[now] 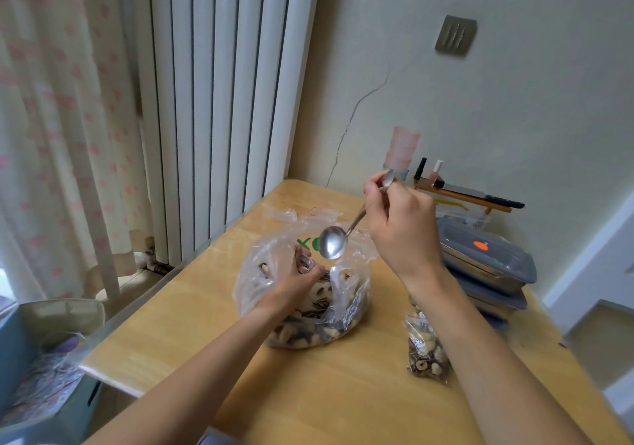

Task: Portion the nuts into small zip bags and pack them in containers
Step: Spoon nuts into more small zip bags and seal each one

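A large clear plastic bag [346,307] of mixed nuts and seeds sits open on the wooden table [308,393]. My left hand [295,276] reaches into its mouth and pinches a small zip bag [304,262] there. My right hand [398,228] grips the handle of a metal spoon [332,242], whose empty bowl hangs just above the big bag's opening. A filled small zip bag [423,345] of nuts lies on the table to the right, partly under my right forearm. Stacked grey-lidded containers [487,256] stand at the right.
A pink cup [401,149], two small bottles [429,170] and a knife on a board [480,197] sit at the table's far right by the wall. A radiator [219,101] and curtain are to the left. A box of clutter [41,359] stands below the table's left edge.
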`<state>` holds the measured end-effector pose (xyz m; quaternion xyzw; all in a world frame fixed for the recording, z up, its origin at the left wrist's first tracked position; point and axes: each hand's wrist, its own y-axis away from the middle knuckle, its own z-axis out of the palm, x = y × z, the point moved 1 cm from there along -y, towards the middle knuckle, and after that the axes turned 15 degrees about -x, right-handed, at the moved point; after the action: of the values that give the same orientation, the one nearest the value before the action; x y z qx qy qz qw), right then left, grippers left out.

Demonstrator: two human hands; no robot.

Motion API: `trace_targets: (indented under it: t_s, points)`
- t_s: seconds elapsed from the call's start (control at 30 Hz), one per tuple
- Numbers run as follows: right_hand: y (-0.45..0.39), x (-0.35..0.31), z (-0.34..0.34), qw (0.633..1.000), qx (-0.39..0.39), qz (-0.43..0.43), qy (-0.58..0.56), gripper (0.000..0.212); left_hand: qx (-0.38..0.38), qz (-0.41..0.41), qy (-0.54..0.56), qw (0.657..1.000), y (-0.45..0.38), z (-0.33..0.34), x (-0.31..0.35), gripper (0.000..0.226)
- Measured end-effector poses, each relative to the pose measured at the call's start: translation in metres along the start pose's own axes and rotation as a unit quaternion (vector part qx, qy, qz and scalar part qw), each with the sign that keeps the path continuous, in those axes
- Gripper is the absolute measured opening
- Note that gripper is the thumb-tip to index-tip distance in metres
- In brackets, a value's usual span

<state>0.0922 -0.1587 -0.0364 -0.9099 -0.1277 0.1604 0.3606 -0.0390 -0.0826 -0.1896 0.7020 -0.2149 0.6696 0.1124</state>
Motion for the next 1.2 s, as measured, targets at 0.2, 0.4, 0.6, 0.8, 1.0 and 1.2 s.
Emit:
trace_targets:
  t_s: [0.2,0.4,0.6,0.8,1.0,1.2]
  points:
    - [0.012,0.022,0.019,0.975,-0.066,0.198,-0.081,0.032,0.035,0.054,-0.041,0.997,0.006,-0.009,0.003,0.026]
    - [0.030,0.047,0.048,0.925,-0.127,0.309,-0.182,0.028,-0.027,-0.013,-0.027,0.999,0.007,-0.013,-0.004,0.035]
    - [0.034,0.059,0.052,0.912,-0.110,0.337,-0.205,0.022,-0.015,-0.015,-0.035,0.999,0.005,-0.012,-0.002,0.028]
    - [0.036,0.070,0.057,0.894,-0.101,0.365,-0.237,0.023,-0.011,-0.038,-0.034,0.999,0.012,-0.010,0.000,0.026]
    - [0.050,0.080,0.074,0.820,-0.103,0.439,-0.353,0.027,-0.020,-0.062,-0.084,0.994,0.010,-0.007,-0.004,0.031]
    - [0.069,0.080,0.080,0.788,-0.261,0.466,-0.305,0.032,-0.023,-0.065,-0.111,0.991,0.006,-0.008,-0.013,0.024]
